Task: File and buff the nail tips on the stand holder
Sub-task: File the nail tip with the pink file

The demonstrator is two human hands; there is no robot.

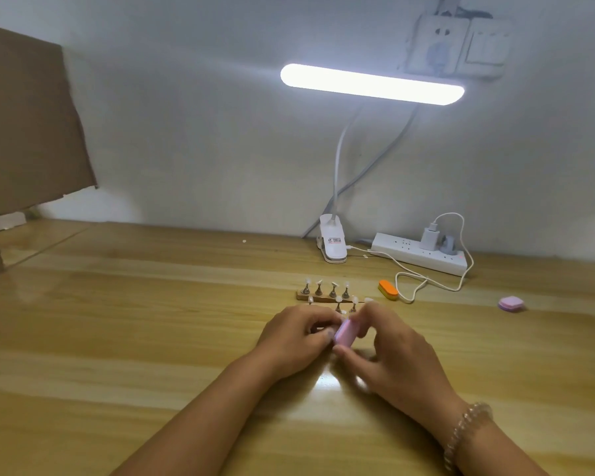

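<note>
Wood, glossy and yellow, makes up the bench (152,338). My right hand (392,359) closes its grip on a pale pink rounded buffer block (345,333), blurred, just in front of the narrow wooden stand holder (318,297). My left hand (296,333) curls against the block's end; I cannot tell whether that grip pinches anything. Small translucent nail tips (333,285) sit on cone-shaped metal pegs: four in the back row and at least three in front, partly hidden. One orange oval buffer (388,289) lies right of the stand, and one lilac faceted block (511,303) lies well apart. One clear bead bracelet (468,431) circles my right wrist.
</note>
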